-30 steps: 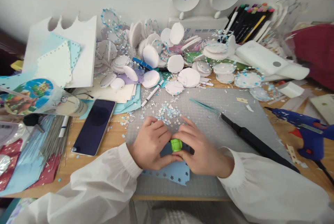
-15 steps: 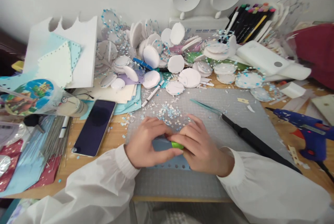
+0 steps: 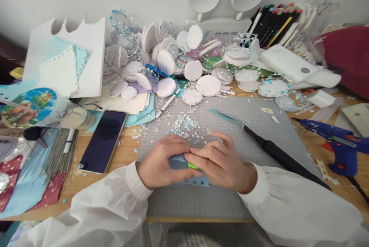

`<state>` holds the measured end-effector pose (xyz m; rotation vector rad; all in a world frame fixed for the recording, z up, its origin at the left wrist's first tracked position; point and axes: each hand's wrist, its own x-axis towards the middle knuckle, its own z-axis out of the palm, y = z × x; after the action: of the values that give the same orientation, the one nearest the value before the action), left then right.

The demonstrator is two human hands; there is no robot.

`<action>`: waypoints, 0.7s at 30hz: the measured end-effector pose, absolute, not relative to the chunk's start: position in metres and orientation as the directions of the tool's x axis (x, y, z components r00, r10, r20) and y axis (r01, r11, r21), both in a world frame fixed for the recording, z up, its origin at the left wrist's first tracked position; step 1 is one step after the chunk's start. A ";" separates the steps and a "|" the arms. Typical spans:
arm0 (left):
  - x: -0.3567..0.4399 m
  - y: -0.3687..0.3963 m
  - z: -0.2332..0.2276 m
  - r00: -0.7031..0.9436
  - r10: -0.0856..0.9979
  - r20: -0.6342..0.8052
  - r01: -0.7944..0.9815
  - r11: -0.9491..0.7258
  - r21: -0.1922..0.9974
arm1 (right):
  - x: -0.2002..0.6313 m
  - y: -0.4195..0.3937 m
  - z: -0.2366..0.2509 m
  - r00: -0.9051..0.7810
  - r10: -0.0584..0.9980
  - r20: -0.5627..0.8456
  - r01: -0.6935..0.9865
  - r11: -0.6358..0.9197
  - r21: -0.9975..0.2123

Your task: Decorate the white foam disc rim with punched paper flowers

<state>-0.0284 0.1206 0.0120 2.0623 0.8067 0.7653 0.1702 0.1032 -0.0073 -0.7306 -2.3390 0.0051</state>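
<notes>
My right hand (image 3: 220,162) is closed around a small bright green craft punch (image 3: 192,165), most of which the fingers hide. Between my hands lies a sheet of light blue paper (image 3: 198,181) with flower-shaped holes along its near edge. My left hand (image 3: 163,160) curls over this sheet from the left, pinching it, its thumb and fingertips close beside the punch. Tiny blue and white paper flowers (image 3: 183,124) are scattered just beyond my hands on the grey cutting mat (image 3: 201,203).
Black-handled tweezers (image 3: 268,147) lie on the right of the mat, beside a blue glue gun (image 3: 334,135). A phone (image 3: 102,141) and wire stems (image 3: 60,154) are at left. White discs (image 3: 209,85), markers (image 3: 279,24) and a two-headed lamp (image 3: 219,26) crowd the back.
My hands have shifted slightly, with the left fingers lower and the right fingers further over the green punch. More of the blue paper's punched edge shows to the right.
</notes>
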 end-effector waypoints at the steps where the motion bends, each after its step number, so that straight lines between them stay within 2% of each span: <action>1: -0.029 0.121 0.012 0.611 0.752 0.246 0.294 -0.504 0.812 | 0.170 0.104 -0.009 -0.603 0.522 0.603 0.504 0.835 -0.219; 4: -0.030 0.121 0.011 0.602 0.755 0.261 0.318 -0.526 0.789 | 0.172 0.108 -0.010 -0.602 0.569 0.560 0.461 0.820 -0.339; 7: -0.031 0.122 0.012 0.612 0.739 0.282 0.325 -0.560 0.763 | 0.179 0.114 -0.004 -0.647 0.572 0.504 0.358 0.812 -0.462; 9: -0.032 0.123 0.012 0.609 0.738 0.290 0.351 -0.579 0.736 | 0.188 0.120 0.001 -0.609 0.617 0.498 0.385 0.779 -0.494; 12: -0.032 0.124 0.011 0.613 0.737 0.287 0.419 -0.610 0.672 | 0.203 0.132 0.003 -0.423 0.726 0.542 0.617 0.669 -0.415; 16: -0.031 0.123 0.006 0.662 0.694 0.285 0.486 -0.686 0.541 | 0.218 0.147 -0.007 -0.195 0.849 0.491 0.926 0.324 -0.192; 18: -0.031 0.122 0.004 0.684 0.671 0.287 0.499 -0.717 0.487 | 0.222 0.151 -0.013 -0.134 0.895 0.425 0.973 0.200 -0.114; 21: -0.031 0.120 0.002 0.708 0.645 0.287 0.507 -0.747 0.430 | 0.224 0.153 -0.019 -0.106 0.927 0.360 0.984 0.149 -0.094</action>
<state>-0.0309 0.1200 0.0022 2.5970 0.9036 0.6105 0.2242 0.1531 -0.0186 -1.8381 -2.1004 -0.2407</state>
